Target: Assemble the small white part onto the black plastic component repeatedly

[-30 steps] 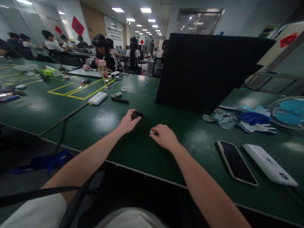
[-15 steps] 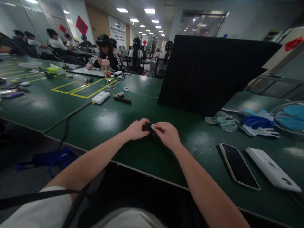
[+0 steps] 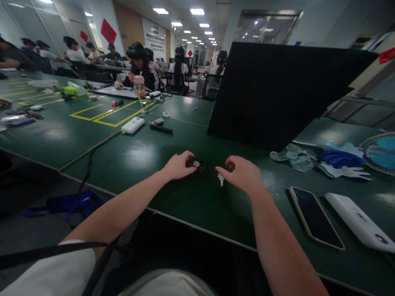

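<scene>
**Left hand (image 3: 179, 165) grasping black part (image 3: 201, 165), right hand (image 3: 242, 173) loose beside white piece (image 3: 221, 180)**

Left hand: thumb on the near side, fingers curled over the far side, black part pinched between and poking out past the fingertips. A white disc (image 3: 196, 164) sits in its face (center hole looks dark, detail too small). Left forearm slants in from the lower left, wrist nearly straight, hand low over the green table (image 3: 185, 201).

Right hand: thumb stretched toward the left hand, index finger curled above it, clear gap between the two, nothing gripped in that gap. White piece sits right under the thumb tip; can't tell if they touch. Right forearm rises steeply from the lower right, wrist bent inward. Hands apart, black part and white piece between them, near the table's front edge.

Further out: phone (image 3: 317, 217) and white device (image 3: 359, 220) side by side, right of the right forearm. Beyond them, clear plastic pieces (image 3: 300, 162) next to a blue glove-like bundle (image 3: 341, 159). Big black panel (image 3: 286, 94) stands tilted past the right hand. Past the left hand: dark bar (image 3: 161, 129), white box (image 3: 133, 125) with a cable, then a bottle (image 3: 140, 91) near a seated co-worker (image 3: 151, 80).
</scene>
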